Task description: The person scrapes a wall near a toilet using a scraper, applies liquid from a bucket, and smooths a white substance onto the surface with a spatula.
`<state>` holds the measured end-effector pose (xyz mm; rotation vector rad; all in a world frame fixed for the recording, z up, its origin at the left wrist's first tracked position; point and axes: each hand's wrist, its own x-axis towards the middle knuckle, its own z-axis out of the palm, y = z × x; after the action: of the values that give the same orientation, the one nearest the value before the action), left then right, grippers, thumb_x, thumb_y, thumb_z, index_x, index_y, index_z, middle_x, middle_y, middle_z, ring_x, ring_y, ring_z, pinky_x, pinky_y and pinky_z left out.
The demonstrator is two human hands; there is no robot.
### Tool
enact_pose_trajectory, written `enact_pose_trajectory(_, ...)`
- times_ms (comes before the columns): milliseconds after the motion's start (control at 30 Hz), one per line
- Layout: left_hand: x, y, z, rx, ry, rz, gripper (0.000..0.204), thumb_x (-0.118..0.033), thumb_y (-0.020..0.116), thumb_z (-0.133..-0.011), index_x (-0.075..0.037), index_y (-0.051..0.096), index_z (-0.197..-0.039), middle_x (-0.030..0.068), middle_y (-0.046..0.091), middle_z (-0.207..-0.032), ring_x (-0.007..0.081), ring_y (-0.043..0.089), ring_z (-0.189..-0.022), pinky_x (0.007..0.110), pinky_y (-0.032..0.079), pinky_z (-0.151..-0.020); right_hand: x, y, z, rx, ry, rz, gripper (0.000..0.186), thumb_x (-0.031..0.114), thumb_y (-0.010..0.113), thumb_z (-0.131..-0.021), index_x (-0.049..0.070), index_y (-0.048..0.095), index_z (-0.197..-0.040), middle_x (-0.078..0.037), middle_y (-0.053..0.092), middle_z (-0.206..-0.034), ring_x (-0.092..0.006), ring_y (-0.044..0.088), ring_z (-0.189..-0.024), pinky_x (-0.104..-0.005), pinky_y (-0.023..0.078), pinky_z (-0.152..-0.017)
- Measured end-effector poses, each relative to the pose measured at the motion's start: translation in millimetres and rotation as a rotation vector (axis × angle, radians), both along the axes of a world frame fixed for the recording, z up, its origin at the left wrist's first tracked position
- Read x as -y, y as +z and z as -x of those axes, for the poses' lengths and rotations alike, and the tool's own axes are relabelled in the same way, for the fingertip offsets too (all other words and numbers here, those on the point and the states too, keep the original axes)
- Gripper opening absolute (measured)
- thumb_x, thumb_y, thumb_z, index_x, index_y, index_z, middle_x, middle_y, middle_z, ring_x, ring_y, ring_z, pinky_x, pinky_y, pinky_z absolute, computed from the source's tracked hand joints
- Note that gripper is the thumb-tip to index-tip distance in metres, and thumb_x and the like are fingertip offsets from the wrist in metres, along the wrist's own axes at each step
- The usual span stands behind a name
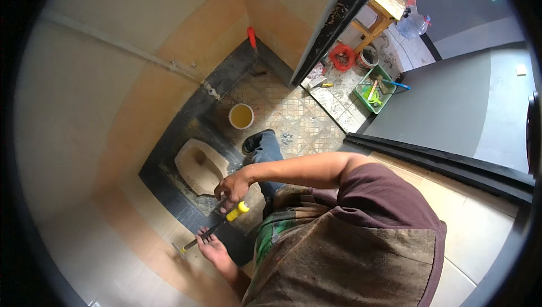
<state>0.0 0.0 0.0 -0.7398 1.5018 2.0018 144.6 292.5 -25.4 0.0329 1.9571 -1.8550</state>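
Note:
My left hand (212, 248) is palm up, its fingers curled round the dark shaft of a long tool (210, 232). The tool has a thick yellow grip (237, 211) at its near end and a small yellowish head by the tiled wall. Just above the grip, my right hand (234, 184) is closed with the fingers bent down. Something dark shows under those fingers, too small to make out. Beyond my hands, a beige squat toilet pan (197, 166) is set in a dark raised floor.
A white bucket (241, 116) with yellowish contents stands past the toilet. A red object (252, 37) is in the far corner. Outside the black doorframe are a green basket (375, 90), a red bag (342, 57), a wooden stool (387, 5) and a clear bottle (413, 25).

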Motion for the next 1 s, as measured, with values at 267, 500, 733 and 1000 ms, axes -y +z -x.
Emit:
enact_pose_trajectory(267, -34, 4, -23, -0.099, -0.339, 0.087, 0.045, -0.025, 0.055, -0.104, 0.004, 0.048, -0.139, 0.0172, 0.056, -0.137, 0.0294, 0.057, -0.121, 0.041, 0.046, -0.106, 19, 52, 43, 0.167, 0.280, -0.166, 0.061, 0.035, 0.070, -0.085, -0.004, 0.053, -0.129, -0.021, 0.071, -0.096, -0.0358, 0.069, -0.088, -0.0449, 0.056, -0.073)
enact_pose_trajectory(500, -121, -5, -16, 0.131, -0.088, -0.142, 0.029, -0.017, 0.066, -0.098, -0.004, 0.052, -0.119, 0.0165, 0.067, -0.111, 0.0327, 0.071, -0.097, 0.044, 0.060, -0.086, -3, 55, -4, -0.111, 0.032, -0.493, 0.071, 0.021, 0.056, -0.098, 0.018, 0.022, -0.160, -0.023, 0.063, -0.064, -0.0374, 0.066, -0.056, -0.0500, 0.052, -0.056)
enact_pose_trajectory(733, -163, -13, 22, 0.064, -0.061, -0.238, 0.035, -0.021, 0.067, -0.098, -0.004, 0.043, -0.118, 0.0208, 0.065, -0.109, 0.0375, 0.072, -0.095, 0.046, 0.063, -0.080, -36, 89, 17, -0.030, -0.047, -0.550, 0.065, 0.017, 0.057, -0.098, 0.013, 0.030, -0.157, -0.024, 0.064, -0.071, -0.0422, 0.066, -0.065, -0.0507, 0.052, -0.063)
enact_pose_trajectory(1000, -309, -225, 69, 0.327, -0.161, -0.319, 0.035, -0.022, 0.055, -0.104, -0.003, 0.042, -0.130, 0.0186, 0.068, -0.103, 0.0319, 0.074, -0.086, 0.044, 0.064, -0.074, -155, -68, 74, 0.161, 0.126, -0.981, 0.058, 0.019, 0.057, -0.098, 0.018, 0.039, -0.153, -0.019, 0.063, -0.072, -0.0391, 0.065, -0.068, -0.0512, 0.052, -0.062)
